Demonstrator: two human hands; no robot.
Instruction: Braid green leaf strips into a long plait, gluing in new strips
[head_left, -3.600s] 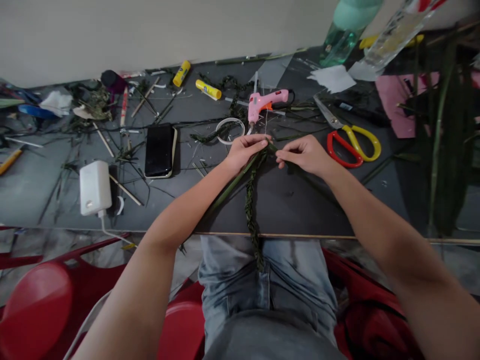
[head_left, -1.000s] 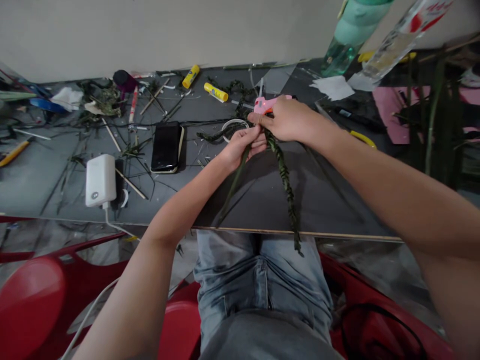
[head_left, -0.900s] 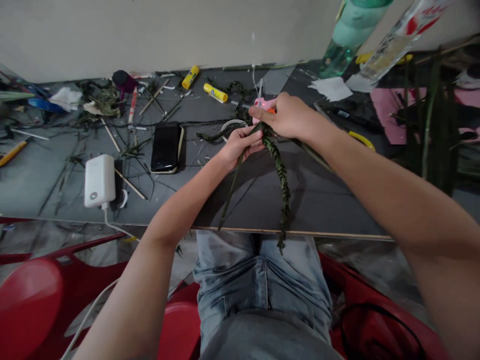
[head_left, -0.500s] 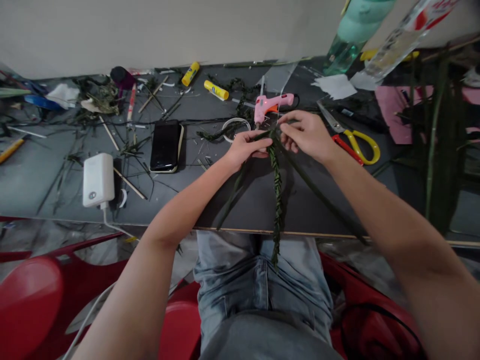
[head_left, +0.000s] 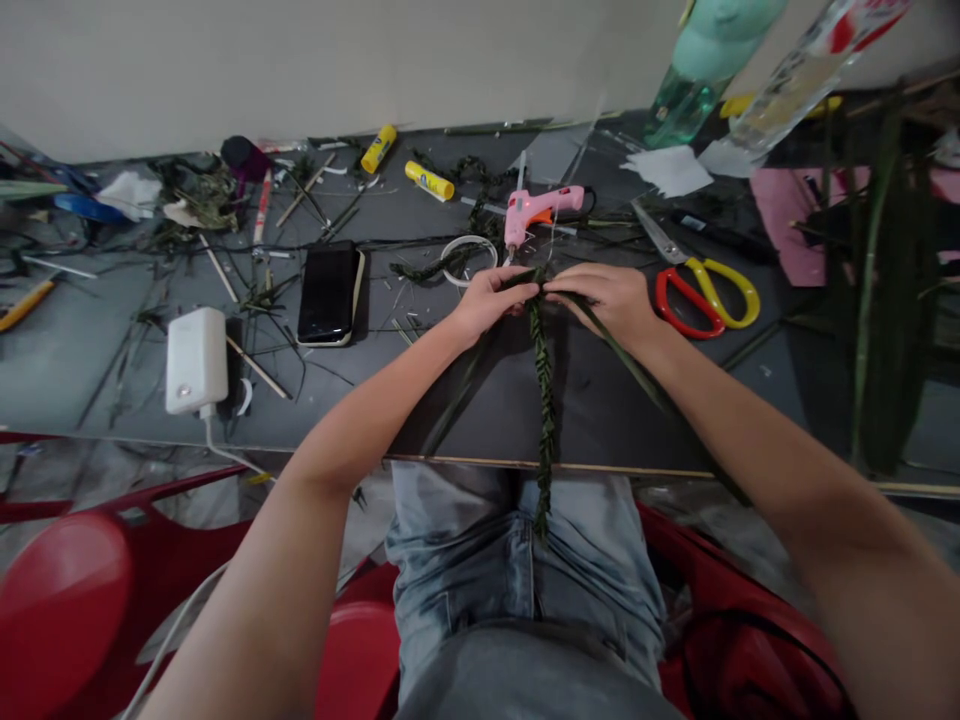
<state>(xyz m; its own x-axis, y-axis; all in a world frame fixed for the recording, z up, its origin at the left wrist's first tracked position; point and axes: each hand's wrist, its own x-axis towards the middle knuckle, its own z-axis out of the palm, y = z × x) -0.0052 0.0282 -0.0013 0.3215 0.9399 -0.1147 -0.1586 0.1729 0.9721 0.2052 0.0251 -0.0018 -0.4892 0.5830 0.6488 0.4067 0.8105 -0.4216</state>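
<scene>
A dark green braid of leaf strips (head_left: 543,390) hangs from between my hands, over the table's front edge and down to my lap. My left hand (head_left: 491,303) pinches its top end from the left. From the right, my right hand (head_left: 604,300) grips the same end, its fingertips close to those of my left hand. Loose strips trail out on both sides, a long one (head_left: 634,368) running under my right forearm. Just behind the hands lie a pink glue gun (head_left: 536,212) and a white ring (head_left: 469,260).
On the grey table (head_left: 360,400) lie a black phone (head_left: 328,292), a white power bank (head_left: 196,360), red-and-yellow scissors (head_left: 701,285), glue sticks (head_left: 429,181) and leaf scraps. Bottles (head_left: 686,90) stand at the back right. Red chairs (head_left: 67,590) are below.
My right hand has moved down and left, closing on the top of the braid beside my left hand. The braid's hanging part has shifted slightly left.
</scene>
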